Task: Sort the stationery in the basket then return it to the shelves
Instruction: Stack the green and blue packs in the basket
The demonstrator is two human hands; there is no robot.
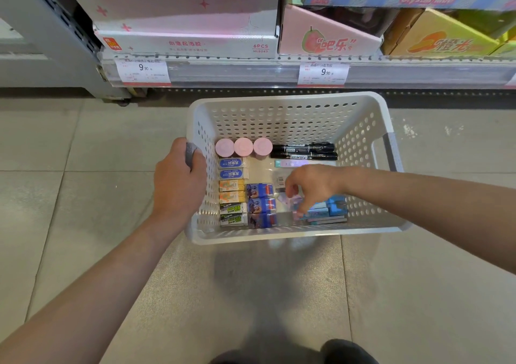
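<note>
A white perforated basket (282, 112) sits on the floor below the shelves. My left hand (178, 179) grips its grey left handle. Inside, three pink round containers (243, 146) stand at the back left, two black markers (304, 151) lie beside them, and boxed erasers (233, 190) are lined in columns on the left, with blue-purple boxes (261, 204) next to them. My right hand (310, 187) reaches down into the basket, fingers pinched on a small purple packet (291, 200) beside a stack of blue items (332, 210). A clear-wrapped pastel item (290, 163) lies behind my hand.
The shelf edge (251, 70) runs across the top with two 9.90 price tags (142, 70). Above it sit a pink-white display box (190, 42), a pink fruit box (326, 37) and an orange one (441, 40). Grey tiled floor (83, 196) surrounds the basket.
</note>
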